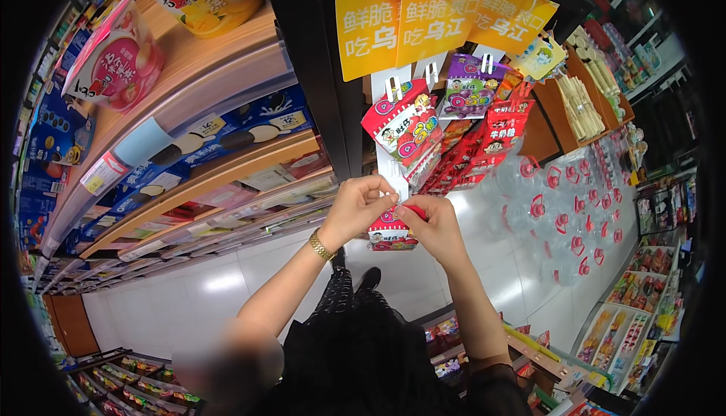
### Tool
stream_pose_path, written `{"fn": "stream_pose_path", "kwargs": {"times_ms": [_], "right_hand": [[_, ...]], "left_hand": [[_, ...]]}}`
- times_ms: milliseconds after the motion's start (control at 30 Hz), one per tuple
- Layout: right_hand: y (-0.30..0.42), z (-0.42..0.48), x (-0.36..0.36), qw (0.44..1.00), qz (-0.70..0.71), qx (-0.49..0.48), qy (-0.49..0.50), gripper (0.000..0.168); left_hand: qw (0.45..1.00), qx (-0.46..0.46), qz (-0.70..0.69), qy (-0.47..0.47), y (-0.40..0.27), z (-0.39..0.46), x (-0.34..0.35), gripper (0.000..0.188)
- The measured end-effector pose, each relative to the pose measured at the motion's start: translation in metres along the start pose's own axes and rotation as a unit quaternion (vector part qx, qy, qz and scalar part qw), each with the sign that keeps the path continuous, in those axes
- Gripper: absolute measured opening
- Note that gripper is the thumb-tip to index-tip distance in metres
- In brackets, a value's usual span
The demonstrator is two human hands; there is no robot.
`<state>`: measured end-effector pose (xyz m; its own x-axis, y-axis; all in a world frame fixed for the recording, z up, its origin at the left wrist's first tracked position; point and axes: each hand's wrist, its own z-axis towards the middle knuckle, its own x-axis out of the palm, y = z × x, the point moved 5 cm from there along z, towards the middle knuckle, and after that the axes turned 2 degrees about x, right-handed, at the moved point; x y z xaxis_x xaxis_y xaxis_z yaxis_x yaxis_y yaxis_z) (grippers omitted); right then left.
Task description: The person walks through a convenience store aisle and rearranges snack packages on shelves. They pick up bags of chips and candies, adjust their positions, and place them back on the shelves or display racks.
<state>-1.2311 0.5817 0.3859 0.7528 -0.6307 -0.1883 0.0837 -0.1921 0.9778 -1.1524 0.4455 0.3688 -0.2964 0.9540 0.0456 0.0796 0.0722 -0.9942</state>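
Note:
A red gummy candy packet (392, 236) hangs low in front of me at the lower end of a white hanging strip (400, 184). My left hand (358, 207), wearing a gold-coloured watch or bracelet (322, 245) at the wrist, pinches the packet's top left corner beside the strip. At its top right corner, the thumb and fingers of my right hand (435, 222) grip the red edge. The exact contact at the strip is hidden by my fingertips. Just above, more red gummy packets (413, 132) hang from the same strip.
A purple gummy packet (471, 90) and red milk candy packets (492, 143) hang alongside, below orange signs (434, 19). Shelves at left hold jelly cups (116, 64) and blue Oreo boxes (164, 161). Large water bottles with red handles (558, 212) stand on the tiled floor (227, 280).

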Motion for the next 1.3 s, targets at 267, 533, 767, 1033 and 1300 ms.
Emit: {"fn": "stream_pose_path", "kwargs": {"times_ms": [267,533,767,1033,1300], "right_hand": [[0.01,-0.002,0.003,0.998,-0.056,-0.013,-0.03,0.012],[0.005,-0.009,0.001,0.996,-0.014,-0.007,-0.083,0.008],[-0.004,-0.013,0.0,0.993,0.025,-0.056,-0.101,0.013],[-0.006,-0.02,0.009,0.989,0.121,0.006,-0.09,0.017],[-0.008,-0.023,0.007,0.984,0.15,-0.026,-0.098,0.018]], "left_hand": [[1.0,0.003,0.018,-0.004,0.004,0.001,-0.001,0.006],[1.0,0.004,0.023,-0.009,0.0,0.002,-0.003,0.007],[0.999,-0.016,0.028,0.002,-0.001,0.002,-0.002,0.008],[1.0,0.002,0.015,-0.005,0.001,0.004,-0.003,0.007],[1.0,-0.001,0.001,-0.006,0.001,0.003,-0.001,0.007]]}}
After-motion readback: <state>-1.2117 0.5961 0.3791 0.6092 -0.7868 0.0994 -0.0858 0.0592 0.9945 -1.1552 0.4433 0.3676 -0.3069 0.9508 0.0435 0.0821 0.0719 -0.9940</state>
